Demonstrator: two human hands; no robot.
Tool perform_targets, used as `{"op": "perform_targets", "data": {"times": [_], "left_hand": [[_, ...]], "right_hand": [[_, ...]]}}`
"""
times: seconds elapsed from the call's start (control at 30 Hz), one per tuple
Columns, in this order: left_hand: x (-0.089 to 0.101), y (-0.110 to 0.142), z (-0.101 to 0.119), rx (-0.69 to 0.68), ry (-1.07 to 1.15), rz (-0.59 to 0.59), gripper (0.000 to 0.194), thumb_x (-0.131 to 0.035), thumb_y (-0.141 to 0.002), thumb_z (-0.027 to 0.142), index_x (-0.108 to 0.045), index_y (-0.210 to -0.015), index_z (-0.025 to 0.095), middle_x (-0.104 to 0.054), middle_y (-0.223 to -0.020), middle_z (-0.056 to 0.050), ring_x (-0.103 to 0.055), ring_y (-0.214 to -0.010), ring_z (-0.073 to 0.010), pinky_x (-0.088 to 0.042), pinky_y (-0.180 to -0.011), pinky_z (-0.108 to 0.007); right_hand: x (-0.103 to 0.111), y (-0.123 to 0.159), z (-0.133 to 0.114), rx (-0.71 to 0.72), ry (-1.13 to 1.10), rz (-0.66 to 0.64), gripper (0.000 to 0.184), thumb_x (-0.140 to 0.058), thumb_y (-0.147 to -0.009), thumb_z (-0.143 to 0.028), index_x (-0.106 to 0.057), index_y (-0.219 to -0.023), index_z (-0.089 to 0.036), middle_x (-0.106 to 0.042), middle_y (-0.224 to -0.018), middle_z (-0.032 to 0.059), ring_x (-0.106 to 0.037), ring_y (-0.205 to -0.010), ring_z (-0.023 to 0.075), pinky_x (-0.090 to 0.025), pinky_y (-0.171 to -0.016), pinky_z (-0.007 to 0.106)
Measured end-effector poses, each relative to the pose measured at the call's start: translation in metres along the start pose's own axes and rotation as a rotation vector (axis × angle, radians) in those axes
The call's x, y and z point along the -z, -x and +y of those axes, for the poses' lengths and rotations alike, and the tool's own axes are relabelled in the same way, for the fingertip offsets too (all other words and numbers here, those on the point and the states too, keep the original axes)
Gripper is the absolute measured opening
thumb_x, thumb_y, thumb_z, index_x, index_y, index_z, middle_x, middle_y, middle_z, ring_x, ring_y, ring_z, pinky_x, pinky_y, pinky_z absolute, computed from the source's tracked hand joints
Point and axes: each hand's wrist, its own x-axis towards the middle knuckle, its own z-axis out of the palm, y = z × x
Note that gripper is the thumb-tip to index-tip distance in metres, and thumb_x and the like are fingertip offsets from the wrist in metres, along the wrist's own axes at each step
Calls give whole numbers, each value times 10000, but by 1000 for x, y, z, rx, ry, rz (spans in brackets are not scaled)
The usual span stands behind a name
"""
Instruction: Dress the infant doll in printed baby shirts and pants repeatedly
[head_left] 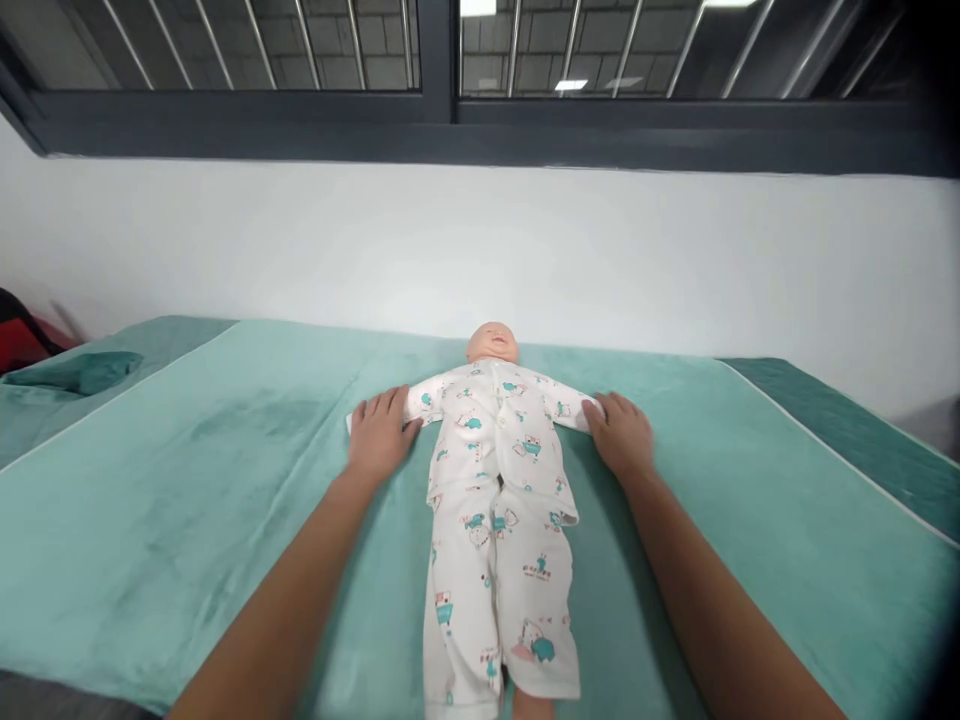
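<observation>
Fingers of the left hand [382, 432] laid over one sleeve [429, 396] of a baby doll [484, 440], nearly straight, pointing away from the wearer, thumb toward the doll's body; a bit of white cuff shows past the hand's outer edge. Fingers of the right hand [621, 432] also extended, at the end of the opposite sleeve [568, 402], thumb against the cuff. Whether either hand pinches the cloth or merely rests on it, cannot tell. Both forearms bare, one along each side of the doll. Doll lies on its back between the hands, arms spread outward, head [492, 342] at the far end, bald, face up. Dressed in a white long-sleeved top [469, 425] with small teal and pink animal prints, and matching trousers [461, 590] running toward the wearer; bare skin of one lower leg [531, 706] visible below a trouser hem. Under the doll, a teal plush cover [247, 440], with pale piping and darker borders well out to either side of it. Far left of the doll, bunched teal cloth [90, 372] and a red-and-black item [21, 345], cut off, identity unclear. Beyond the doll's head, a white wall [480, 245]; above that, a dark-framed window [439, 70] with metal bars [305, 45].
</observation>
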Motion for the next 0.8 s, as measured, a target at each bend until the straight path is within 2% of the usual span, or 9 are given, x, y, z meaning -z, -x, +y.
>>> {"op": "perform_targets", "data": {"times": [0.1,0.2,0.33,0.43,0.6,0.7,0.8], "left_hand": [[8,15,-32,98,-76,-58,560,-414,-936,421,-374,-1429,158,-501,-1415,-143,-445,-1295,-305,-305,-1080,-505],[12,21,-50,98,-121,-98,514,-334,-967,375,-395,-1409,120,-519,-1395,-162,-473,-1284,-303,-356,-1055,-471],[16,17,-58,18,-157,-131,460,-284,-949,184,-451,-1371,111,-506,-1406,-175,-535,-1228,-300,-421,-990,-421],[18,11,-66,25,-196,-114,518,-314,-887,82,-442,-1387,132,-582,-1317,-181,-617,-1098,-300,-459,-914,-397],[16,3,-72,159,-234,-48,492,-314,-919,153,-426,-1398,134,-696,-1072,-184,-664,-950,-305,-472,-842,-385],[14,2,-70,189,-189,-62,473,-317,-927,186,-461,-1376,144,-701,-1055,-179,-662,-948,-306,-467,-843,-393],[13,4,-70,219,-112,-39,463,-338,-919,207,-484,-1356,158,-684,-1111,-170,-650,-976,-304,-470,-843,-389]], "right_hand": [[11,6,23,-184,20,50,578,-461,-866,-571,-609,-1201,-124,-527,-1295,225,-459,-1211,377,-380,-950,498],[15,9,32,-253,-60,0,522,-451,-868,-521,-609,-1168,-125,-621,-1132,196,-577,-1037,333,-437,-841,438],[14,6,36,-211,-130,-32,416,-428,-875,-417,-604,-1150,-159,-656,-1097,144,-609,-957,271,-443,-785,365],[13,-1,43,-163,-168,-21,372,-432,-865,-382,-618,-1108,-170,-659,-1075,127,-596,-959,252,-435,-798,344],[16,-6,52,-189,-199,112,360,-384,-865,-351,-615,-1048,-144,-634,-1018,140,-567,-912,264,-437,-804,379],[19,0,46,-173,-203,205,347,-424,-855,-349,-610,-1055,-135,-581,-1075,163,-539,-963,275,-423,-876,416],[25,21,26,-37,-290,268,347,-486,-858,-385,-586,-1097,-153,-535,-1123,150,-526,-976,253,-415,-921,412]]}}
